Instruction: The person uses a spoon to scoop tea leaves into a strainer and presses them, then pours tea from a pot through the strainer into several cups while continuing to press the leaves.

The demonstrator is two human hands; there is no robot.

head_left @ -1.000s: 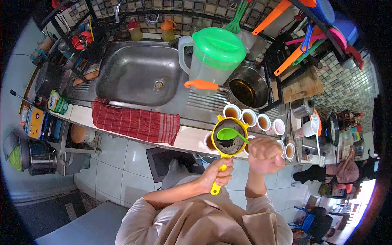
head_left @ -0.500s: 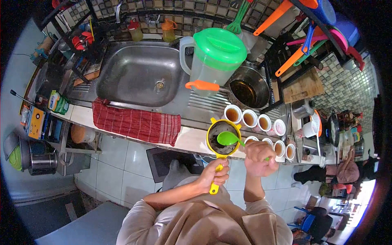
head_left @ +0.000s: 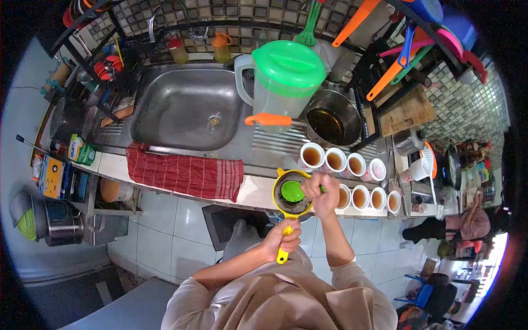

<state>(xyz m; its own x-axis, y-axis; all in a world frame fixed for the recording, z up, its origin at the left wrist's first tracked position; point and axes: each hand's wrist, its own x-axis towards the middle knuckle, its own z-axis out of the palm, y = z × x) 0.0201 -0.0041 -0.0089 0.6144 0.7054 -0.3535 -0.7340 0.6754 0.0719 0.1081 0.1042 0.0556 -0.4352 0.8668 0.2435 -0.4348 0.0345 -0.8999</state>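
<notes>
My left hand [head_left: 279, 243] is wrapped round the handle of a yellow strainer [head_left: 278, 203], held level at the counter's front edge. Dark wet residue coats its mesh. A green spoon [head_left: 292, 191] has its bowl down inside the strainer, and my right hand [head_left: 324, 193] grips its handle, fingers closed, over the strainer's right rim. Just to the right stand two rows of white cups, among them a back-row cup [head_left: 312, 156] and a front-row cup [head_left: 361, 197], most holding brown liquid. My right hand hides part of the front row's left end.
Behind the cups sit a steel pot [head_left: 357, 116] of dark liquid with an orange handle and a green-lidded pitcher [head_left: 286, 77]. A steel sink [head_left: 181, 110] lies left, a red cloth [head_left: 184, 173] along its front edge. Orange-handled utensils hang overhead right. Another person [head_left: 474, 220] is far right.
My right hand has moved left and up, closer to the strainer, bringing the spoon's bowl further left within it. The strainer has shifted slightly left with my left hand.
</notes>
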